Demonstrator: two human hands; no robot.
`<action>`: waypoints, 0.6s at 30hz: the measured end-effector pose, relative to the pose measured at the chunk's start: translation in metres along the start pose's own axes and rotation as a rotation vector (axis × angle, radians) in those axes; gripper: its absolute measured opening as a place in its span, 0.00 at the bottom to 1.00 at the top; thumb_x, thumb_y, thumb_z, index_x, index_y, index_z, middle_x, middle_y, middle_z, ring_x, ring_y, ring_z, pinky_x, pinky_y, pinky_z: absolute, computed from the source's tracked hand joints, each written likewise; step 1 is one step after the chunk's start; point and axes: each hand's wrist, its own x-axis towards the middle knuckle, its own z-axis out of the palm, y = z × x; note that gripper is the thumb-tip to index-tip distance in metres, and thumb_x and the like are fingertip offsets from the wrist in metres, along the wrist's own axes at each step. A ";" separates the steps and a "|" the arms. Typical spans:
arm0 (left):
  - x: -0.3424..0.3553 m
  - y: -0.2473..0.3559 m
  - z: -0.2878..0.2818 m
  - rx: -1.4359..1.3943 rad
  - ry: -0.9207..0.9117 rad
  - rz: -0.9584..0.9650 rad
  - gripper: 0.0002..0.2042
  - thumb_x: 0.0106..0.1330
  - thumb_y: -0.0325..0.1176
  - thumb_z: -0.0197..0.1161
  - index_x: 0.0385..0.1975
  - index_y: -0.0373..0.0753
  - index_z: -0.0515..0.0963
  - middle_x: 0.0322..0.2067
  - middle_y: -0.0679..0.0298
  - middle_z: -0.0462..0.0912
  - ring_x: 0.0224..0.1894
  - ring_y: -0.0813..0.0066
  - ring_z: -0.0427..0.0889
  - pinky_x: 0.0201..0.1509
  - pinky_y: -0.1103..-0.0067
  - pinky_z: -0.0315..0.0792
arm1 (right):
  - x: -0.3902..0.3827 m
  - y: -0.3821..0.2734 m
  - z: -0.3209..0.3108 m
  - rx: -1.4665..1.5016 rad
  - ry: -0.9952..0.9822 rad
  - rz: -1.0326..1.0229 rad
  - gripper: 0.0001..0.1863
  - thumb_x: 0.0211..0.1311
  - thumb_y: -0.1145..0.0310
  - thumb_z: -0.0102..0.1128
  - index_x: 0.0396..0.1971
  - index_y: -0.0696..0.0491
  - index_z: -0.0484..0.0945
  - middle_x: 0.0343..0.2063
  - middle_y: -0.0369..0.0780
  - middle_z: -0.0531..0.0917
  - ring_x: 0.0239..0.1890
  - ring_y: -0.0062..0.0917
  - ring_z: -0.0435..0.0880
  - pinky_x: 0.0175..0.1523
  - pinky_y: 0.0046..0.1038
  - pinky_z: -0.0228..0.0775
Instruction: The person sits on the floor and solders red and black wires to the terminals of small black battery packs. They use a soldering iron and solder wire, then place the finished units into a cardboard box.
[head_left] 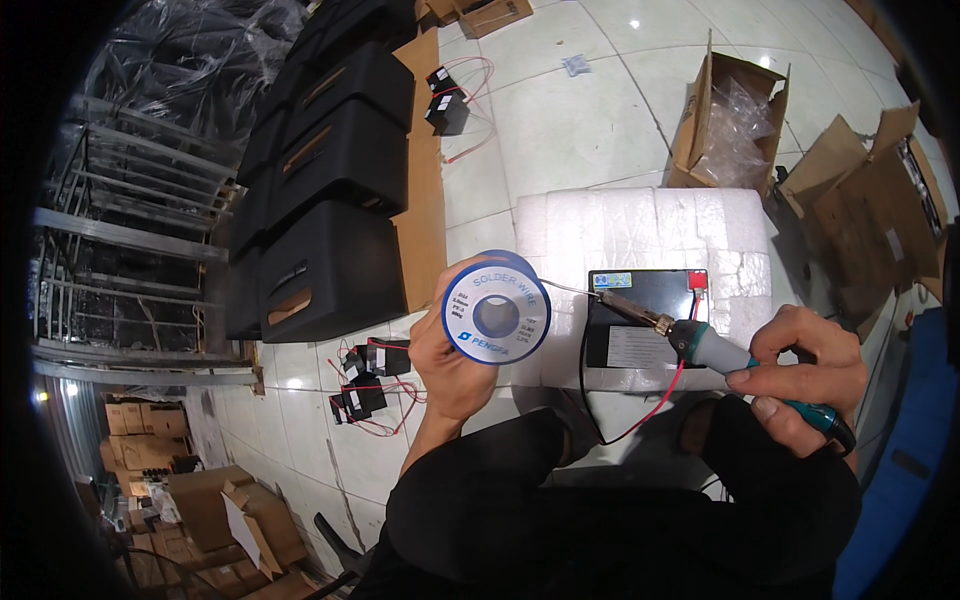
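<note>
My left hand [452,375] is closed around a blue-rimmed spool of solder wire [470,340], its round white label facing up. From the spool a thin strand of solder [565,287] runs right, to the tip of a soldering iron [715,350]. My right hand [812,375] grips that iron by its teal and grey handle, the tip pointing left. Beneath the tip lies a black battery [655,300] with a pale label. A red connector piece sits at its far right corner, and red and black wires [655,408] trail from it toward me. The exact contact at the tip is too small to tell.
The battery rests on a white foam-wrapped block [555,225] before my knees. More small black batteries with red wires [375,375] lie on the tiled floor at left, near large black cases [335,265] on cardboard. Open cardboard boxes [730,120] stand at far right.
</note>
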 end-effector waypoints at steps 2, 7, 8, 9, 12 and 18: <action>0.001 0.000 0.001 0.016 0.014 -0.007 0.11 0.49 0.15 0.63 0.34 0.29 0.81 0.35 0.58 0.85 0.39 0.74 0.81 0.47 0.79 0.73 | 0.000 -0.002 0.000 -0.013 -0.012 -0.007 0.16 0.41 0.71 0.63 0.33 0.54 0.89 0.24 0.38 0.77 0.23 0.22 0.76 0.30 0.24 0.68; 0.006 0.001 0.002 -0.042 -0.035 0.038 0.15 0.47 0.13 0.64 0.38 0.24 0.81 0.45 0.49 0.84 0.46 0.62 0.83 0.51 0.76 0.74 | 0.001 -0.004 0.000 -0.028 -0.027 -0.016 0.16 0.40 0.70 0.63 0.33 0.53 0.89 0.24 0.38 0.76 0.23 0.22 0.75 0.30 0.25 0.68; 0.006 0.001 0.003 -0.050 -0.048 0.030 0.15 0.47 0.13 0.64 0.38 0.24 0.81 0.45 0.49 0.84 0.46 0.62 0.83 0.51 0.75 0.74 | 0.001 -0.004 0.000 -0.033 -0.034 -0.019 0.16 0.40 0.70 0.64 0.34 0.53 0.89 0.24 0.38 0.76 0.23 0.22 0.75 0.30 0.25 0.68; 0.006 0.002 0.003 -0.040 -0.045 0.037 0.15 0.47 0.13 0.63 0.38 0.24 0.81 0.45 0.49 0.83 0.46 0.62 0.83 0.51 0.76 0.74 | 0.002 -0.004 -0.001 -0.039 -0.044 -0.026 0.16 0.40 0.71 0.64 0.34 0.53 0.89 0.24 0.38 0.76 0.23 0.22 0.75 0.30 0.25 0.68; 0.002 0.002 0.002 -0.024 -0.027 0.019 0.14 0.48 0.12 0.63 0.37 0.24 0.81 0.44 0.50 0.84 0.44 0.64 0.84 0.50 0.76 0.75 | 0.002 -0.004 -0.001 -0.041 -0.049 -0.036 0.16 0.40 0.71 0.64 0.34 0.52 0.89 0.24 0.38 0.76 0.23 0.21 0.75 0.30 0.24 0.68; -0.004 -0.011 0.003 -0.086 0.109 -0.065 0.10 0.51 0.14 0.62 0.35 0.25 0.81 0.33 0.57 0.85 0.35 0.75 0.82 0.42 0.81 0.73 | 0.002 -0.004 -0.001 -0.029 -0.057 -0.030 0.16 0.40 0.71 0.63 0.34 0.53 0.89 0.24 0.38 0.76 0.23 0.21 0.75 0.30 0.24 0.68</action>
